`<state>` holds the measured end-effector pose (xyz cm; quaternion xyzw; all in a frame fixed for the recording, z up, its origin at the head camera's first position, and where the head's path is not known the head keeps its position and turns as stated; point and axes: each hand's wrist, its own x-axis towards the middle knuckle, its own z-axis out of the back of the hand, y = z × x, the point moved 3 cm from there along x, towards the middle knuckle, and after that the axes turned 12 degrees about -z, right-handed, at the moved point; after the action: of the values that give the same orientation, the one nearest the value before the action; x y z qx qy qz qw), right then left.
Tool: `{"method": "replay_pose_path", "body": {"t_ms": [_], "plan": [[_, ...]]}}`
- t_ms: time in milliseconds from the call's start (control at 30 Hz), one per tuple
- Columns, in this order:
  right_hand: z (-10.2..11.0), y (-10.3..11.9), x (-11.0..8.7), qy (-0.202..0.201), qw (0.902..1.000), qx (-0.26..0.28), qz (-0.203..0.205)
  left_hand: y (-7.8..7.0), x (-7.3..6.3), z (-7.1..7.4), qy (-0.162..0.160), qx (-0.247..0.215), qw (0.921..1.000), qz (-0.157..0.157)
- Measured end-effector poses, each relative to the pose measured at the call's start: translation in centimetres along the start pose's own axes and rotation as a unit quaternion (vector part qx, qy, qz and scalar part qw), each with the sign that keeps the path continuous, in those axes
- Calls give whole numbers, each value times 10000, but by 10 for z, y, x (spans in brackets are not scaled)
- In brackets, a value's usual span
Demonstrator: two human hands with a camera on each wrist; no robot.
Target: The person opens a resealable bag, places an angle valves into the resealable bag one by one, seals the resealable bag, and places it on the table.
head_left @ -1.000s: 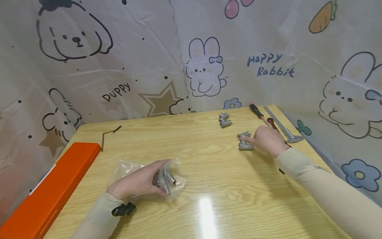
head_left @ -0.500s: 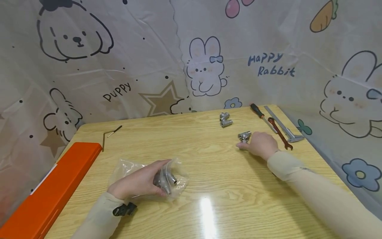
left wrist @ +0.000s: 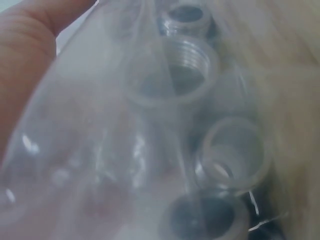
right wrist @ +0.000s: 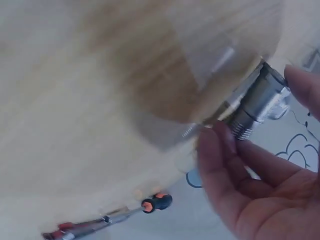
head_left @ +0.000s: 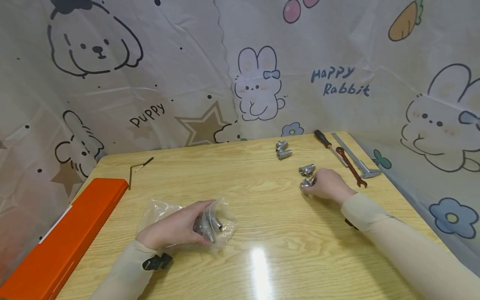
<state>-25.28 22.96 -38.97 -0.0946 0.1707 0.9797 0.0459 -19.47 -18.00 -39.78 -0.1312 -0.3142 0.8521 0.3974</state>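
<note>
My left hand [head_left: 176, 225] grips a clear plastic bag [head_left: 159, 206] at the left middle of the table, curled round the metal pipe fittings [head_left: 204, 229] inside it. In the left wrist view, round threaded openings of the fittings [left wrist: 170, 72] show hazily through the plastic. At the right, my right hand [head_left: 328, 185] holds a shiny metal pipe fitting [head_left: 306, 183] between thumb and fingers, low over the tabletop. Its threaded end shows in the right wrist view, where the fitting [right wrist: 260, 100] lies between the fingertips. A second fitting [head_left: 307, 169] lies just behind it.
Two more fittings [head_left: 283, 151] lie at the back. Along the right edge are a screwdriver [head_left: 325, 141], a red-brown wrench [head_left: 352, 168] and a caliper [head_left: 356, 158]. An orange case [head_left: 63, 241] and hex keys [head_left: 131, 175] sit on the left.
My right hand has come down and nearer onto the front fitting, which now looks turned and is held between thumb and fingers. The left hand and bag stay in place.
</note>
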Motion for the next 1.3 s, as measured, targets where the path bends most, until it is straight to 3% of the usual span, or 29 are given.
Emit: {"method": "replay_pose_path", "body": {"t_ms": [167, 300, 467, 733, 900, 1067, 1300], "plan": [[0, 5, -13, -110, 9985, 365, 389, 1, -1, 1, 4, -22, 10000, 31], [-1, 24, -29, -266, 9938, 590, 900, 2, -2, 2, 7, 28, 10000, 28], [-11, 66, -53, -420, 9800, 781, 1782, 1, -2, 4, 15, 64, 10000, 14], [-50, 134, -77, 135, 9582, 1035, 2665, 1, 0, 4, 7, 105, 9999, -106], [-69, 173, -82, 140, 9427, 1052, 3163, 1, 0, 5, 10, 48, 9998, -207], [-82, 202, -83, 60, 9355, 1051, 3372, 1, 0, 5, -9, -21, 9996, -280], [-90, 225, -82, -258, 9413, 847, 3257, 0, -4, 7, -174, -282, 9992, -216]]}}
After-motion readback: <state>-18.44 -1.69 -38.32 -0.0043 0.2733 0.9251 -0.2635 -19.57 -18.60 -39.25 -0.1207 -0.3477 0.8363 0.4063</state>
